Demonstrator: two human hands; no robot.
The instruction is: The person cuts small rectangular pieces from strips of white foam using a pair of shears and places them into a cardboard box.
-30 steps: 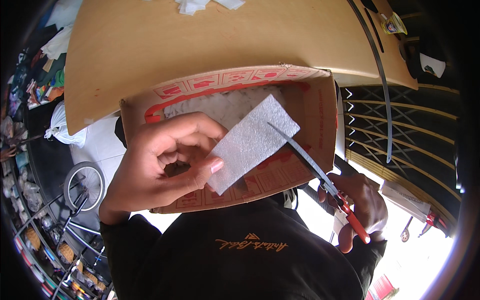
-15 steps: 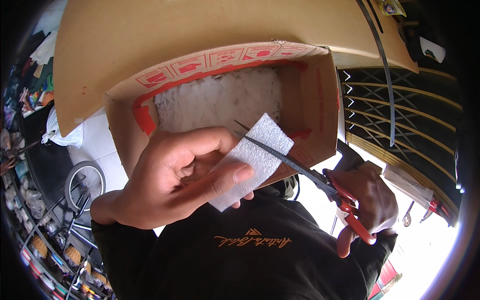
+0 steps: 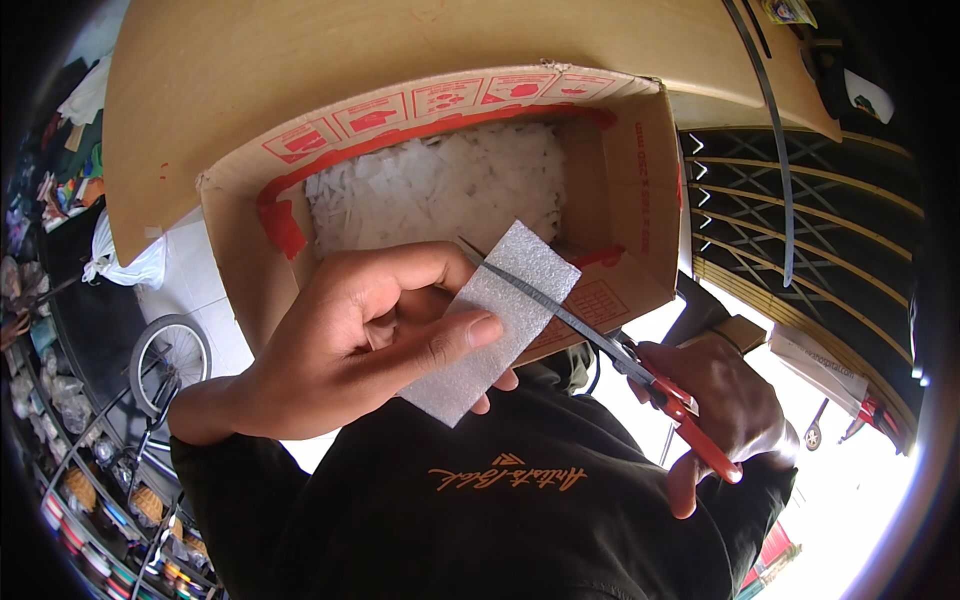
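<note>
My left hand (image 3: pixel 335 345) pinches a flat strip of white foam sheet (image 3: pixel 470 355) between thumb and fingers, its long side slanting up to the right. Gripped in my right hand (image 3: pixel 725 395) is a pair of scissors (image 3: pixel 590 335) with dark blades and red handles. One blade lies across the strip's upper part, and a pointed tip sticks out past its far left edge. Both hands are held above the near side of an open cardboard box (image 3: pixel 645 210). Inside the box lies a heap of small white cut pieces (image 3: pixel 430 190).
A tan tabletop (image 3: pixel 300 50) stretches behind the box. On the left are a bicycle wheel (image 3: pixel 172 365), a white plastic bag (image 3: pixel 125 260) and cluttered shelves. A dark folding gate (image 3: pixel 810 220) stands at the right, with a dark strap (image 3: pixel 780 170) hanging before it.
Both hands, the foam strip and the scissors have shifted slightly left. More of the strip's lower end shows below my left thumb. The scissors still cross the strip near its top.
</note>
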